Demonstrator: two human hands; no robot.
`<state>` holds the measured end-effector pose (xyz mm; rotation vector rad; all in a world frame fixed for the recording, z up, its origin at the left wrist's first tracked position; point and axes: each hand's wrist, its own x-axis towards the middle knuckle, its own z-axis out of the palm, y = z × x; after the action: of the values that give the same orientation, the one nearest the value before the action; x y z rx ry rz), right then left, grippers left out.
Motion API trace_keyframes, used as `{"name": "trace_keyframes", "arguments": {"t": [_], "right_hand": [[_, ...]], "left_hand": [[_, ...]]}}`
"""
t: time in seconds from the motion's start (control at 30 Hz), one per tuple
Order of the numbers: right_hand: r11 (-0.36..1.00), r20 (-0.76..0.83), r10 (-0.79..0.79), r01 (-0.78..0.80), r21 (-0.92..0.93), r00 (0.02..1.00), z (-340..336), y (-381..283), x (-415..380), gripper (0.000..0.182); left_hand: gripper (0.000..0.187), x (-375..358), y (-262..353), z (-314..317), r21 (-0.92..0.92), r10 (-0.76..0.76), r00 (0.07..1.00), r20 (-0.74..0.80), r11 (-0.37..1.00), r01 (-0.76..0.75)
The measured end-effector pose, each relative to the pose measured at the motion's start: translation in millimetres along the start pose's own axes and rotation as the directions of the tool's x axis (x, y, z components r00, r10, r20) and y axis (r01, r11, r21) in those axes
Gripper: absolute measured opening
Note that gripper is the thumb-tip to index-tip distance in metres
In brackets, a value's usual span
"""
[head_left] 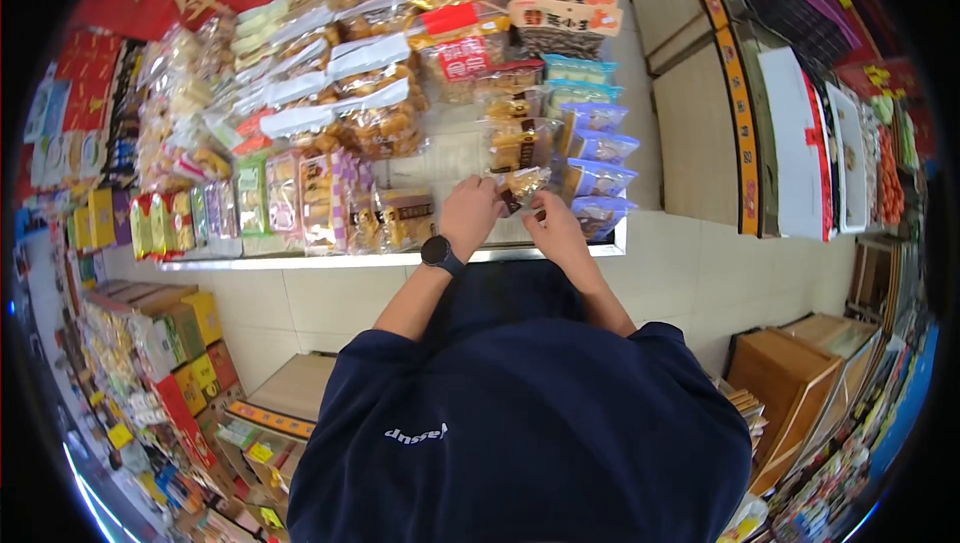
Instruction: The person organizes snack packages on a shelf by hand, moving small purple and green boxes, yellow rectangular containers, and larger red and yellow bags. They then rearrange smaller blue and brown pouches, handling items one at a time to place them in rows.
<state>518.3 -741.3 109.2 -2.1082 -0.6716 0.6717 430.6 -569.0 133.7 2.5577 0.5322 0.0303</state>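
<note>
Clear snack pack (pixel 522 186) pinched by left hand (pixel 470 211) and right hand (pixel 553 225), fingers closed on its edges, held over shelf (pixel 400 259) front row. Risk: neighbouring bagged snacks (pixel 597 181) knocked over if pack is pushed in crooked.

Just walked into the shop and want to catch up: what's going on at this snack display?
A person in a dark blue top stands at a low shelf packed with bagged snacks. Both hands hold one small clear snack packet at the front of the display: the left hand, with a dark watch on its wrist, and the right hand. Blue-topped bags are stacked just right of the packet, and boxed goods line the floor around.
</note>
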Motion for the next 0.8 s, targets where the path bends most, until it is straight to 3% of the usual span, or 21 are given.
{"name": "trace_keyframes", "arguments": {"t": [0.2,0.3,0.37,0.47,0.67,0.8], "right_hand": [[0.999,0.167,0.023,-0.027,0.025,0.986,7.4,-2.1,13.4,0.042],[0.999,0.224,0.035,-0.038,0.010,0.974,14.1,-3.7,16.7,0.047],[0.999,0.214,-0.024,0.017,0.031,0.977,27.1,2.6,17.5,0.051],[0.994,0.328,-0.002,0.038,-0.106,0.945,35.4,-11.9,20.8,0.064],[1.000,0.522,-0.010,0.010,0.002,0.853,89.9,-13.6,25.7,0.095],[0.965,0.573,-0.242,0.135,0.224,0.783,105.7,-28.7,21.8,0.097]], "left_hand": [[0.017,-13.9,-5.0,1.1,-0.038,-0.097,0.994,0.055,0.994,0.099],[0.018,-25.7,-9.9,-0.9,-0.282,-0.232,0.972,0.029,0.931,0.231],[0.019,-37.7,-12.6,-5.7,-0.337,-0.301,0.954,-0.001,0.898,0.283],[0.020,-60.5,-24.2,-11.7,-0.398,-0.384,0.923,-0.039,0.853,0.338],[0.013,-97.2,-37.6,-32.2,-0.403,-0.487,0.843,-0.226,0.835,0.374],[0.014,-122.6,-50.9,-25.1,-0.351,-0.560,0.790,-0.248,0.812,0.466]]}}
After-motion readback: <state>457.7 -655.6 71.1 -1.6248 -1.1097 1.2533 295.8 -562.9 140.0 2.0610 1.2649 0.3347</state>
